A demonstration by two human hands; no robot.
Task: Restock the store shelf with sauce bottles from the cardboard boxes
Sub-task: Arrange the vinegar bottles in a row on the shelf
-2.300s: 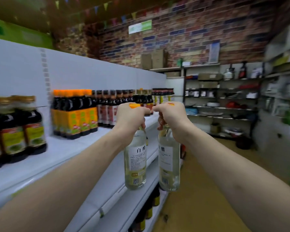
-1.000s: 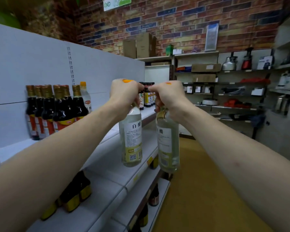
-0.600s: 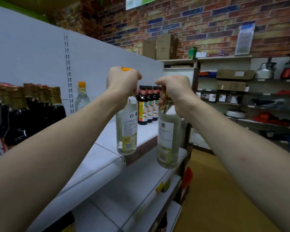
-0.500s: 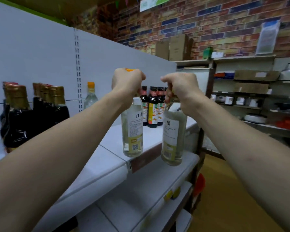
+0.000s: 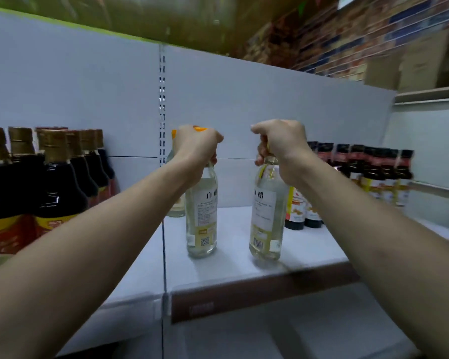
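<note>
My left hand (image 5: 195, 145) grips the orange-capped neck of a clear vinegar bottle (image 5: 202, 216). My right hand (image 5: 283, 143) grips the neck of a second clear vinegar bottle (image 5: 266, 218). Both bottles hang upright with their bases at or just above the white shelf (image 5: 233, 270), about a bottle's width apart. I cannot tell whether they touch it. Behind the left bottle stands a third clear bottle (image 5: 175, 203) with an orange cap, against the back panel.
Dark sauce bottles with gold caps (image 5: 49, 182) crowd the shelf at the left. Smaller dark bottles with red labels (image 5: 368, 174) line its right end. A slotted upright (image 5: 162, 104) divides the back panel. A lower shelf (image 5: 270, 335) juts out below.
I have turned to face the shelf. Both bottles have moved from in front of the shelf edge to over the shelf top and come down to its surface.
</note>
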